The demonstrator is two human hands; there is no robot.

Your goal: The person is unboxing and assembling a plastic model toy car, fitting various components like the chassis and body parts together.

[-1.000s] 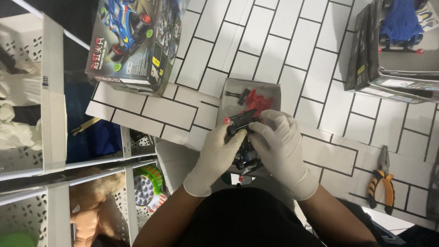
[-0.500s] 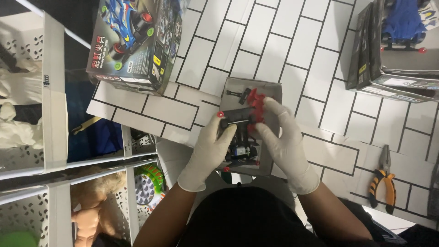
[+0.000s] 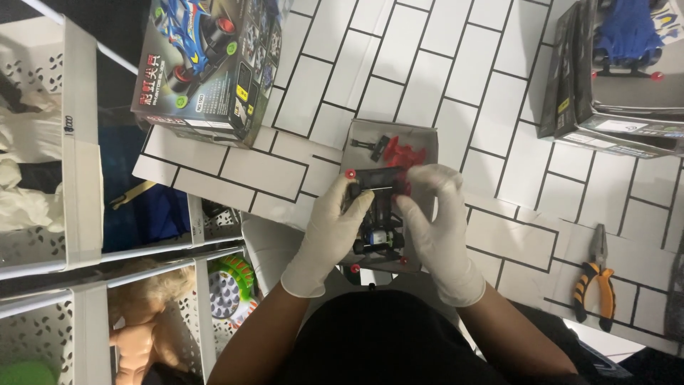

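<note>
Both my hands wear white gloves and grip a small black toy-car chassis [image 3: 377, 214] with red rollers and a little motor showing. My left hand [image 3: 329, 232] pinches its left side near a thin metal axle. My right hand [image 3: 436, 217] clasps its right side. The chassis is held just above a grey cardboard tray [image 3: 427, 139] that holds red wheels [image 3: 403, 152] and a black part [image 3: 370, 146].
A toy-car kit box [image 3: 206, 64] lies at upper left, another kit box [image 3: 616, 78] at upper right. Orange-handled pliers [image 3: 597, 274] rest on the white tiled tabletop [image 3: 499, 64] at right. White shelf bins [image 3: 78, 185] with toys and a doll stand at left.
Both hands with the chassis shifted slightly upward over the tray, and my fingers regripped its sides.
</note>
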